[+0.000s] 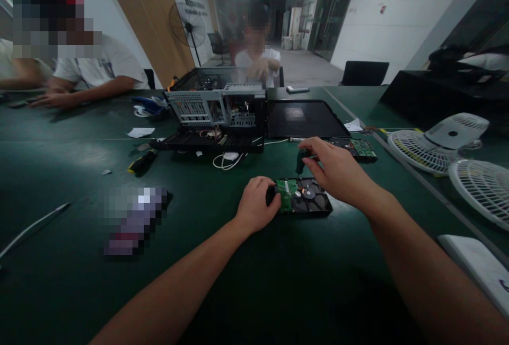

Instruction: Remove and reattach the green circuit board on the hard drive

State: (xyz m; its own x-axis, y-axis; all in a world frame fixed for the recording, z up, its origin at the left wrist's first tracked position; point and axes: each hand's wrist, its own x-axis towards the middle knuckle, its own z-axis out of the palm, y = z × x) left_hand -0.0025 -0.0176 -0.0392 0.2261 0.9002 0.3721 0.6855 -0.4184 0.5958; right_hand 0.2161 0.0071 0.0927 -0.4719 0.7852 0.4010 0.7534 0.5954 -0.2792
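Note:
A hard drive [314, 204] lies flat on the green table, its underside with a green circuit board facing up. My left hand [258, 202] grips its left end, fingers behind and thumb in front. In my right hand [328, 162] is a screwdriver with a dark green handle [301, 161], held upright between thumb and fingers. Its tip points down at the circuit board's right edge; whether it sits in a screw I cannot tell. Just behind my right hand lies a second hard drive [360, 149] with its board showing.
An opened computer case [214, 109] stands ahead, beside a black side panel [306, 117]. White fan parts [427, 143] lie on the right, a yellow-black tool [142, 164] and a blurred phone-like object [137, 220] on the left. People sit across the table and at far left.

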